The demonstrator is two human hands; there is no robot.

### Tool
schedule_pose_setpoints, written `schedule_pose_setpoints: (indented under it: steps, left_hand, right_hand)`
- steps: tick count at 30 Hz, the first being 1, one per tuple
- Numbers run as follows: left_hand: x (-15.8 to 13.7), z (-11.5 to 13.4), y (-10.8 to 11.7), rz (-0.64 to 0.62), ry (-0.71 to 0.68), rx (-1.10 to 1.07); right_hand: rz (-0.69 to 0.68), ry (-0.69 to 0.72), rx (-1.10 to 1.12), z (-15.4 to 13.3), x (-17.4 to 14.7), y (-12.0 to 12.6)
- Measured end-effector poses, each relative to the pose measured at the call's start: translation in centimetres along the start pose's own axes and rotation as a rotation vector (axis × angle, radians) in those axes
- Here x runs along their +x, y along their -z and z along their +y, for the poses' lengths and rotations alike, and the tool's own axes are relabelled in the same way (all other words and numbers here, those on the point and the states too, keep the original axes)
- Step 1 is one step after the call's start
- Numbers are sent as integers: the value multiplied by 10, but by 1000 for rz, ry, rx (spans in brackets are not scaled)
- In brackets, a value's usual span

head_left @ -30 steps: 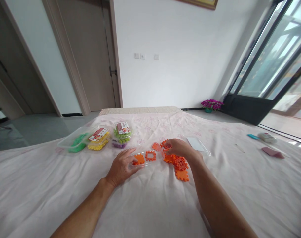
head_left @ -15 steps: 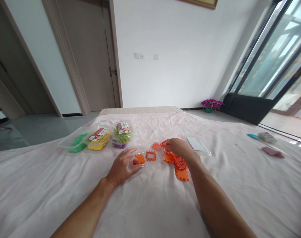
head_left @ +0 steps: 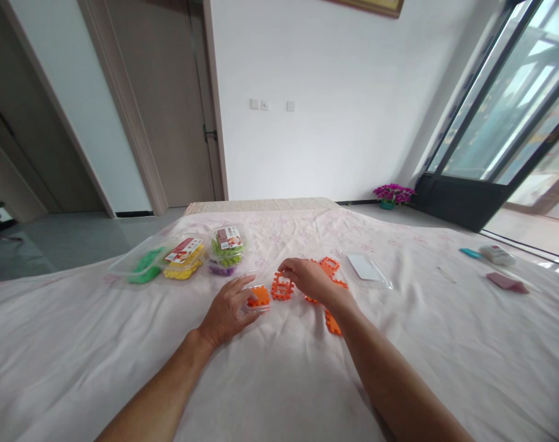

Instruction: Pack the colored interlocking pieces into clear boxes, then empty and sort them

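My left hand (head_left: 231,307) is closed on the left end of a clear plastic box (head_left: 263,307), thumb at the near side and fingers at the far side. A flat orange interlocking piece with toothed edges (head_left: 259,296) lies in that box. My right hand (head_left: 309,279) pinches an orange openwork interlocking piece (head_left: 282,287) by its upper edge, just right of the box. Whether this piece touches the box, I cannot tell. More orange interlocking pieces (head_left: 333,322) lie on the cloth under and beyond my right hand, partly hidden by it.
Clear boxes with green pieces (head_left: 146,265), yellow pieces (head_left: 182,269) and light green pieces (head_left: 227,247) stand at the left on the pale cloth (head_left: 270,380). A clear lid with a white card (head_left: 362,267) lies to the right. Farther right are a pink item (head_left: 507,282) and a white pack (head_left: 496,255).
My right hand has moved left from the loose pieces, carrying an orange piece to the box. My left hand stays in place on the box.
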State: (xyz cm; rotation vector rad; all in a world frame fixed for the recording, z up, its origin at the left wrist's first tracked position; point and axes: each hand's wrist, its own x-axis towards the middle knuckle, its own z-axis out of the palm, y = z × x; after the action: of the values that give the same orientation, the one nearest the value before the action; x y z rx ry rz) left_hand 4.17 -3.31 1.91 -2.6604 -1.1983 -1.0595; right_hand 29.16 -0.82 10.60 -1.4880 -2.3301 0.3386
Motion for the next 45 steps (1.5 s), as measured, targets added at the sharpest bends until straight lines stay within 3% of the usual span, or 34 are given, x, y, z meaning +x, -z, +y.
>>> schedule_pose_setpoints:
  steps: [4,11,19,23,26,28,31,38,45]
  left_hand:
    - [1,1,0,3,1,-11]
    - [1,1,0,4,11,-22]
    - [3,3,2,-16,20,-42]
    - [1,1,0,7,11,-33]
    - [0,1,-1,43,1,-9]
    - [1,1,-1,56,6,10]
    - [1,1,-1,55,22,26]
    - [0,-1,0,45,40,1]
    - [-1,-3,-1,38,59,-25]
  right_hand:
    - [-74,28,-101,-3,3,-9]
    - [-9,38,-203,0,4,-9]
    - [-166,105,-402,-12,1,-13]
    - [-6,41,-221,-2,3,-5]
    - [180,-94,-154,13,4,6]
    - [218,-206,-155,24,5,10]
    - [136,-259,-193,40,5,6]
    - [-56,-116,-272,47,7,-25]
    - [-59,-70,-349,45,7,-30]
